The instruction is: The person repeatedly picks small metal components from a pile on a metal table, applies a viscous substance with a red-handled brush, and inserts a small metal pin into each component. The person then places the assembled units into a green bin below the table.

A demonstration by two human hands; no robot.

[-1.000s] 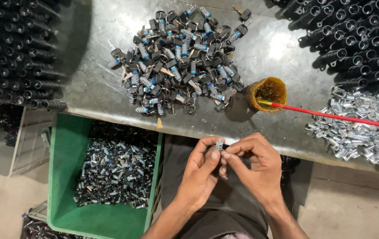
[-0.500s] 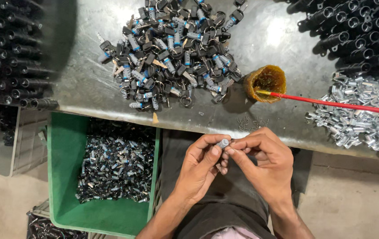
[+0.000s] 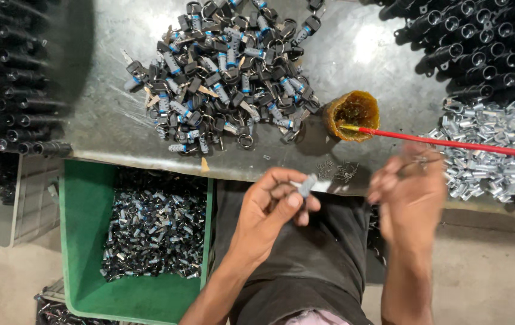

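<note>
Just below the table edge, over the lap: left hand pinched shut on a small grey cylinder part. Right hand blurred, grip impossible to tell, near the red stick resting in the amber grease cup. Best held steady, tip exposed. Left of the cup, heap of keyed parts; below that, green bin. Nothing blocking.

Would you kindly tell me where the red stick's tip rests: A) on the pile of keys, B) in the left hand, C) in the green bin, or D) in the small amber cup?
D: the red stick runs leftward and ends inside the small amber cup on the table.
</note>
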